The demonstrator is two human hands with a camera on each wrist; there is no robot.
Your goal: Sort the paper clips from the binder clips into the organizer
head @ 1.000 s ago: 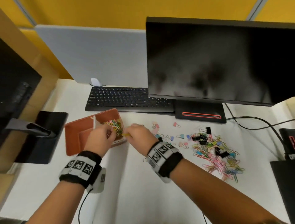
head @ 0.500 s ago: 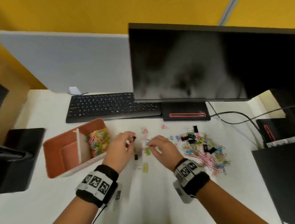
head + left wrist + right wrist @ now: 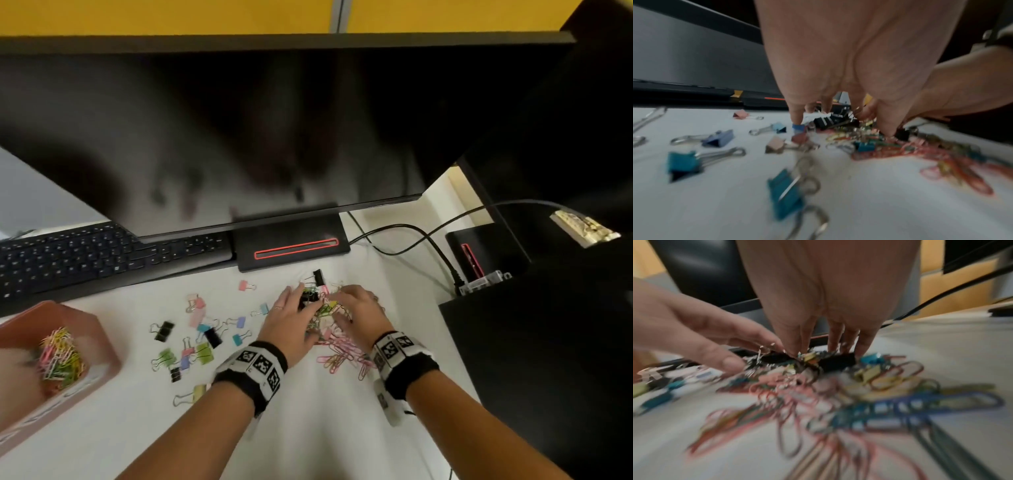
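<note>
A mixed pile of paper clips and binder clips (image 3: 322, 317) lies in front of the monitor stand. My left hand (image 3: 294, 308) and right hand (image 3: 352, 305) are both on it, fingers pointing down into the clips from either side. In the left wrist view my left hand (image 3: 840, 123) touches black binder clips (image 3: 828, 121). The blurred right wrist view shows my right hand (image 3: 828, 348) with its fingertips on the pile (image 3: 807, 368). Neither hand plainly holds a clip. The terracotta organizer (image 3: 99, 329) at far left has colored paper clips (image 3: 60, 356) in one compartment.
Loose binder clips (image 3: 202, 337) are scattered between the organizer and the pile, and pink paper clips (image 3: 342, 356) trail toward me. A keyboard (image 3: 102, 253), monitor (image 3: 239, 137), its stand (image 3: 291, 240) and a cable (image 3: 428, 240) lie behind. A black box (image 3: 531, 342) borders the right.
Both hands left the organizer and moved right across the desk to the mixed pile. The head view has swung right and down, closer to the desk.
</note>
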